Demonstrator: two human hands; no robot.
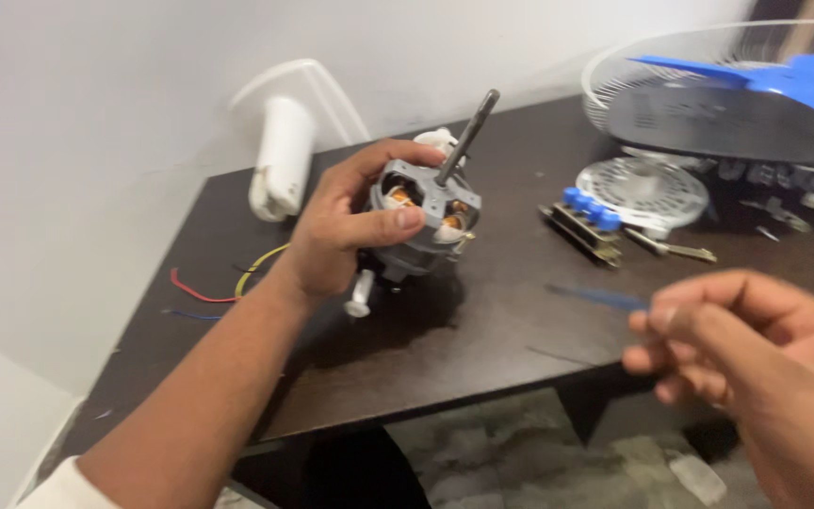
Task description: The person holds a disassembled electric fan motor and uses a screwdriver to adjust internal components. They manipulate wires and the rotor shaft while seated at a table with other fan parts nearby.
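Dark wood tabletop stands against a pale wall, with red, yellow and blue wires lying at its left edge beside a white plastic housing. Left hand grips a grey fan motor just above the surface, fingers wrapped around its casing, shaft tilted upward. Further right lie a blue-buttoned switch block, a round vented cover and a blue-bladed fan guard. Right hand, blurred, pinches a thin blue tool.

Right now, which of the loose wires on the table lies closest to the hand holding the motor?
The yellow wire: it curves up to the left hand at the wrist. The red wire and blue wire lie farther left.
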